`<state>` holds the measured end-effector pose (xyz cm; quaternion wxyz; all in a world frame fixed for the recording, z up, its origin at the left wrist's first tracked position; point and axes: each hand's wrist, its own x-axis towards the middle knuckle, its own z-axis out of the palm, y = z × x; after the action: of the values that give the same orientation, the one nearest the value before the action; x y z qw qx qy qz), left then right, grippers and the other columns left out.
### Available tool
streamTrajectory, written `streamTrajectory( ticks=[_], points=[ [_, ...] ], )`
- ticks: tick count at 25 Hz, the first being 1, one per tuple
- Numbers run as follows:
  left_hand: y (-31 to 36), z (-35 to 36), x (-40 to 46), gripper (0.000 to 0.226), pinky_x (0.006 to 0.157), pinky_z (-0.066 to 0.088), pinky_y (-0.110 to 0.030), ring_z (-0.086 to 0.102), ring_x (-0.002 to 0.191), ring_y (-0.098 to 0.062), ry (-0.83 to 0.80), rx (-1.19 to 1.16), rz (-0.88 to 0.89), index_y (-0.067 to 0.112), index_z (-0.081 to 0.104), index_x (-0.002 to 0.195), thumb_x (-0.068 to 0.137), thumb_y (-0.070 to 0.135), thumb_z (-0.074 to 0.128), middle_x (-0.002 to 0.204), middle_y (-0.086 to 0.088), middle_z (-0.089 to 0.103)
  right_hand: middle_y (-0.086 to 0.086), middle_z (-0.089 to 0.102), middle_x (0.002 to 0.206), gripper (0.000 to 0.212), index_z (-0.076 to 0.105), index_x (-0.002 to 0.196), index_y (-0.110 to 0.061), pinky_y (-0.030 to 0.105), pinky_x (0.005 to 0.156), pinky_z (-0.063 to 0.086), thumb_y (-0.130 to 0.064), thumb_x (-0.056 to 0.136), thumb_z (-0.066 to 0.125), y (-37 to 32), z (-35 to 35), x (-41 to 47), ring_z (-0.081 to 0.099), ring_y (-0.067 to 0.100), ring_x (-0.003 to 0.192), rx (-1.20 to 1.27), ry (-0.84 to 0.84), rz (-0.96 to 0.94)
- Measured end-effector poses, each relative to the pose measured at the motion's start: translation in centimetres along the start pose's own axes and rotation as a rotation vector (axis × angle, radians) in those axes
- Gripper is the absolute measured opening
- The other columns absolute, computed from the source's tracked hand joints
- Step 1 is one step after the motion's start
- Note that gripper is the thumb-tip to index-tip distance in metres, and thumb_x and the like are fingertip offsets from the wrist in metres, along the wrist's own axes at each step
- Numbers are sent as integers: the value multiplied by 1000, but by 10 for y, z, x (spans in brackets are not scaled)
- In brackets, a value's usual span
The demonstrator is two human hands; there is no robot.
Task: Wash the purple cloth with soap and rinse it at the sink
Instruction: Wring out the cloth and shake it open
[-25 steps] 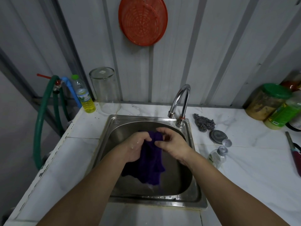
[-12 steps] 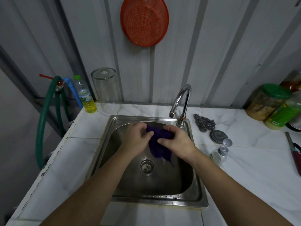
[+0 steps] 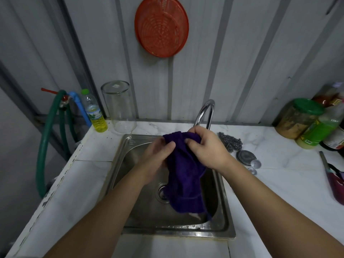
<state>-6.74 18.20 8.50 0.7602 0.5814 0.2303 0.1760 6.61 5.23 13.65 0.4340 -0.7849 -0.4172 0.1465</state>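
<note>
The purple cloth (image 3: 183,174) hangs over the steel sink (image 3: 228,216), its lower end near the basin floor beside the drain (image 3: 161,192). My left hand (image 3: 158,157) grips its upper left edge. My right hand (image 3: 206,148) pinches the top of the cloth just below the chrome tap (image 3: 205,112). No water is seen running from the tap. A bottle of yellow liquid (image 3: 94,113) stands at the counter's back left.
A glass jar (image 3: 119,107) stands left of the tap. A steel scourer (image 3: 230,143), a metal lid (image 3: 245,155) and a small bottle lie right of the sink. Jars and bottles (image 3: 305,120) crowd the far right. A green hose (image 3: 44,144) hangs at the left.
The cloth was bunched between both hands low in the basin. Both hands have risen towards the tap and the cloth now hangs down at full length.
</note>
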Motion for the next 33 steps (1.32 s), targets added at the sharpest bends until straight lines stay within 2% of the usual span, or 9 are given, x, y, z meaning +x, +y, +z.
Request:
streamTrajectory(
  ticks=[5,7,11,14,17,22,26,30,33],
  points=[
    [-20,-2,-11,63,92,57,-35,69,110,-23,-371,102,-105,2,57,130,74,18,79,120,-11,73,-4,72,75,8,68,84,-28,33,73,57,-22,89,70,-6,-8,1,67,14,72,109,87,35],
    [-21,5,-13,59,88,59,-34,71,106,-21,-260,63,-107,0,57,128,73,9,76,121,-18,72,5,75,81,5,71,92,-18,37,74,60,-22,89,73,-7,-10,-1,70,16,76,219,130,128],
    [-12,16,-14,60,76,60,-32,75,97,-20,-16,-35,-54,8,53,134,76,3,68,113,-12,73,12,67,125,56,56,134,-11,40,84,63,-12,84,80,1,-12,-14,72,29,103,660,81,304],
    [0,15,-14,84,72,63,-34,77,93,-25,67,-125,-59,41,29,154,93,-7,61,117,-14,71,0,40,151,98,23,159,-20,28,79,63,-6,82,82,17,0,-35,60,18,121,574,36,271],
    [5,19,-18,77,74,63,-34,72,80,-22,44,27,-19,38,37,152,95,-9,57,102,-15,73,-8,34,160,106,24,158,-32,32,89,61,-21,72,85,37,17,-49,58,13,127,442,58,182],
    [6,10,-17,67,95,59,-37,68,112,-13,-98,568,107,29,56,139,79,8,79,129,5,65,-5,44,145,91,41,150,-25,38,109,49,-23,70,86,48,19,-50,50,14,131,95,17,48],
    [10,17,-17,53,93,55,-27,63,106,-5,-46,899,205,29,61,134,85,15,76,121,12,66,-1,64,122,54,64,131,-22,37,101,52,-10,81,77,44,11,-47,61,15,111,-92,1,26],
    [6,19,-11,28,86,44,-23,57,100,-9,33,1102,259,26,67,117,90,31,72,115,6,56,-4,74,107,35,70,119,-27,37,87,61,-9,89,67,43,3,-39,70,14,97,-56,-106,72],
    [1,19,-7,15,78,43,-19,61,92,-7,-6,949,237,27,62,104,91,29,71,105,8,59,3,77,97,31,71,107,-25,42,84,63,-1,88,68,47,-1,-32,74,19,87,210,-121,163]
  ],
)
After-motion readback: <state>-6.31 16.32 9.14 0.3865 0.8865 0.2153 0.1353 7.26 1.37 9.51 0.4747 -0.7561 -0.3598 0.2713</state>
